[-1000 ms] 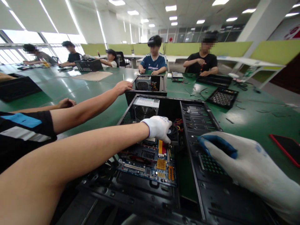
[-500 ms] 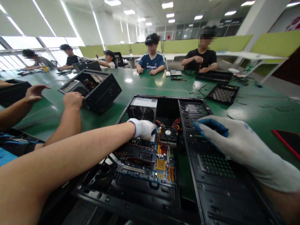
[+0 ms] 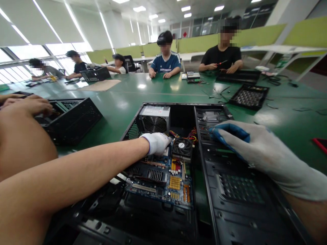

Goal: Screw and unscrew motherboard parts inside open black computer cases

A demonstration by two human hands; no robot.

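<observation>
An open black computer case [image 3: 163, 104] lies in front of me with its motherboard [image 3: 153, 190] showing. My left hand [image 3: 158, 143], in a white glove, reaches into it, fingers closed at the left edge of the CPU cooler [image 3: 182, 146]. The fingertips are partly hidden there. Behind that hand sits the power supply [image 3: 154, 119]. My right hand [image 3: 247, 144], in a grey glove with blue fingers, is over the case's drive-bay side [image 3: 217, 163]. Its thumb and fingers meet in a pinch; whatever is between the tips is hidden.
At left a co-worker's hands [image 3: 30, 103] are at another black case [image 3: 76, 115]. Across the green table [image 3: 122, 105] sit several people. A perforated black panel [image 3: 249, 97] and loose cables [image 3: 274, 80] lie at back right, a red-edged object [image 3: 320, 144] at far right.
The cooler appears shifted or tilted left, over the upper ends of the memory slots. My right hand has barely moved. The co-worker's case at left has been lowered onto the table, nearer that person.
</observation>
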